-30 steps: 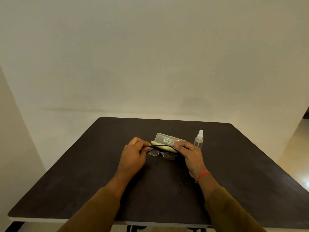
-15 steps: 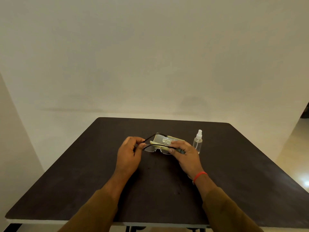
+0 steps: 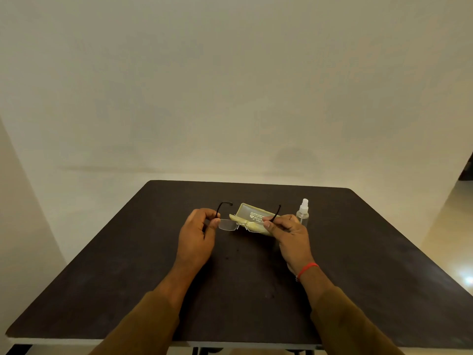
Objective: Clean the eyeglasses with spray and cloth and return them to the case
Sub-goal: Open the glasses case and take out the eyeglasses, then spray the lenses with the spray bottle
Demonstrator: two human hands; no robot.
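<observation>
Both hands, left hand [image 3: 197, 237] and right hand [image 3: 288, 233], pinch the unfolded rimless eyeglasses [image 3: 239, 224] just above the open case [image 3: 252, 216]; spraying probably comes next, needing the right hand freed for the spray bottle [image 3: 303, 212].

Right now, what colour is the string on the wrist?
Red, a thin band on the right wrist; the head view shows it.

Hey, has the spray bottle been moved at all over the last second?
No. The spray bottle stands just right of the open case, as before; only the eyeglasses were unfolded.
</observation>
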